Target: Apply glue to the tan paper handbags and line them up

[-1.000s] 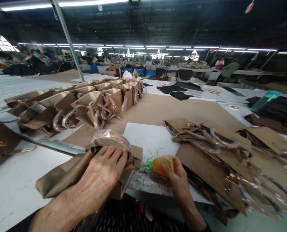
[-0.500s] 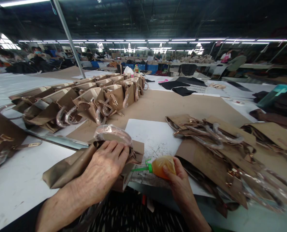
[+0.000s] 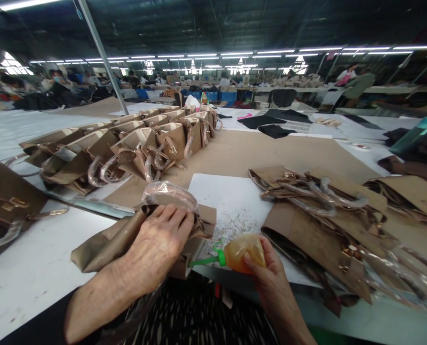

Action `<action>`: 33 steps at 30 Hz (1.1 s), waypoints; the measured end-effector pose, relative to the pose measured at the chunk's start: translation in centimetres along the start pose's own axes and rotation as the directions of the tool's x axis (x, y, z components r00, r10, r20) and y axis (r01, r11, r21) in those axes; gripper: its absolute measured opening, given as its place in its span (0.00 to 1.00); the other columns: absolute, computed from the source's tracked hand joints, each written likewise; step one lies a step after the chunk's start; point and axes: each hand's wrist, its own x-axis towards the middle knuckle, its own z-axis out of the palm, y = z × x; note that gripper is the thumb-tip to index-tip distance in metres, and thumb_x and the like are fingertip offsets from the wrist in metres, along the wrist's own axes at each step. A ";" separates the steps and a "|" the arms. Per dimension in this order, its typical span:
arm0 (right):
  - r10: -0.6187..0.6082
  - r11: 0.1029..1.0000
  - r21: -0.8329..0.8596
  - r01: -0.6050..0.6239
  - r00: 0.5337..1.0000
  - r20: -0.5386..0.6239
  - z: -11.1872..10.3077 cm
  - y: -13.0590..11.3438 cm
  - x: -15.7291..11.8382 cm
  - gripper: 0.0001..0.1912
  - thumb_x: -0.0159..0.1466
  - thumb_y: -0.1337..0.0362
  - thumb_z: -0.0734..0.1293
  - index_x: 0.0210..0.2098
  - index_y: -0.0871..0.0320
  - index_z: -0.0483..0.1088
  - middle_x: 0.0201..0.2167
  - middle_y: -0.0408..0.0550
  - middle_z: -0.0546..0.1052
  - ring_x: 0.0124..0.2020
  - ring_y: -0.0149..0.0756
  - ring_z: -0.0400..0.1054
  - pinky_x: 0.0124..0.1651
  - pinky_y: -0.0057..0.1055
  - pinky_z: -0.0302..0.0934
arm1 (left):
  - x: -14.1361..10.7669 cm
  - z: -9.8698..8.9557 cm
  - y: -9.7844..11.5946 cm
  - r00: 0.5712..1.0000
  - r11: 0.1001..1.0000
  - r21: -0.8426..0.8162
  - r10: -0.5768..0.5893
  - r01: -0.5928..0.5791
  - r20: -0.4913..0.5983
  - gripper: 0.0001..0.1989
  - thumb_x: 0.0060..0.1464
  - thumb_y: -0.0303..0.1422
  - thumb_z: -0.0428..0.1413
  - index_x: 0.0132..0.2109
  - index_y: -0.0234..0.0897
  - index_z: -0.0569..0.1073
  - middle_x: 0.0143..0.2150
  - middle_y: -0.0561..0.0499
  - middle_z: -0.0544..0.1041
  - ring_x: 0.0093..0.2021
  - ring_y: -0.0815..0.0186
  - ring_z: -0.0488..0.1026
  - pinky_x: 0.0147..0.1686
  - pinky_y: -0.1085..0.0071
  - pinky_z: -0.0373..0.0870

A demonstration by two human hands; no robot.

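A taupe bag (image 3: 109, 242) with a plastic-wrapped handle (image 3: 170, 192) lies at the table's front edge. Over its upper part my left hand (image 3: 165, 237) is closed, fingers together and gripping the bag's edge. My right hand (image 3: 271, 268) is wrapped round a soft bottle (image 3: 244, 254) of amber liquid. The bottle's green nozzle (image 3: 205, 260) points left, its tip at the bag's lower side panel, below my left hand. Whether the tip touches the panel I cannot tell.
Rows of upright taupe bags (image 3: 134, 143) stand at the back left, and another bag (image 3: 10, 206) is at the far left. Flat bags (image 3: 317, 230) are piled on the right. Black pieces (image 3: 261, 120) and a teal bottle (image 3: 416, 134) lie farther back. People are in the background.
The nozzle tip has shifted slightly left and down along the bag's side panel as my right hand moved a little. The whole view has shifted slightly. My left hand keeps its grip.
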 end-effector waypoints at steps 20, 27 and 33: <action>0.107 0.978 0.187 -0.092 0.991 -0.076 1.2 -0.4 -1.2 0.21 0.51 0.57 0.76 0.42 0.52 0.69 0.37 0.43 0.76 0.34 0.37 0.69 0.35 0.29 0.66 | 0.0 -0.4 0.0 0.999 1.000 0.015 -0.003 0.004 -0.045 0.16 0.52 0.23 0.51 0.47 0.28 0.73 0.43 0.41 0.77 0.41 0.54 0.71 0.42 0.56 0.71; 0.107 0.982 0.164 -0.096 0.993 -0.056 0.9 -0.2 -2.0 0.19 0.54 0.56 0.75 0.42 0.53 0.69 0.35 0.45 0.76 0.33 0.39 0.69 0.36 0.31 0.66 | 0.3 -0.7 0.0 0.999 1.000 0.014 0.000 0.000 -0.041 0.15 0.53 0.23 0.51 0.47 0.26 0.74 0.42 0.40 0.77 0.41 0.54 0.72 0.41 0.58 0.72; 0.105 0.985 0.148 -0.093 0.991 -0.078 1.1 -0.4 -2.0 0.21 0.53 0.55 0.75 0.42 0.54 0.68 0.36 0.46 0.76 0.34 0.39 0.69 0.37 0.31 0.65 | 0.3 -0.4 0.1 0.997 1.000 0.024 0.011 -0.009 -0.080 0.14 0.52 0.23 0.53 0.46 0.27 0.75 0.41 0.40 0.78 0.40 0.54 0.72 0.39 0.58 0.73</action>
